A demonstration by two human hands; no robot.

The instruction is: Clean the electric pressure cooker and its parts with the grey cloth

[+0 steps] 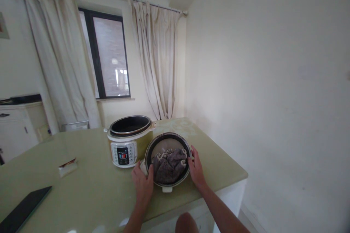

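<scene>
A round pressure cooker lid [167, 144] stands tilted at the table's front, its underside with a dark rim facing me. On that underside lies a bunched grey cloth [168, 169] with pale edging. My left hand [143, 182] grips the lid's left edge, thumb over the rim. At the right edge my right hand [196, 169] holds the lid, with fingertips close to the cloth. Just behind and left of the lid sits the white electric pressure cooker [124, 153], uncovered, showing a dark inside and a front control panel.
The pale green table [90, 193] ends at a corner on the right, near the white wall [273, 98]. A small packet [67, 167] and a dark flat slab [26, 207] lie on the left. Curtains [158, 58] flank the window behind. My knee [187, 224] shows below the table edge.
</scene>
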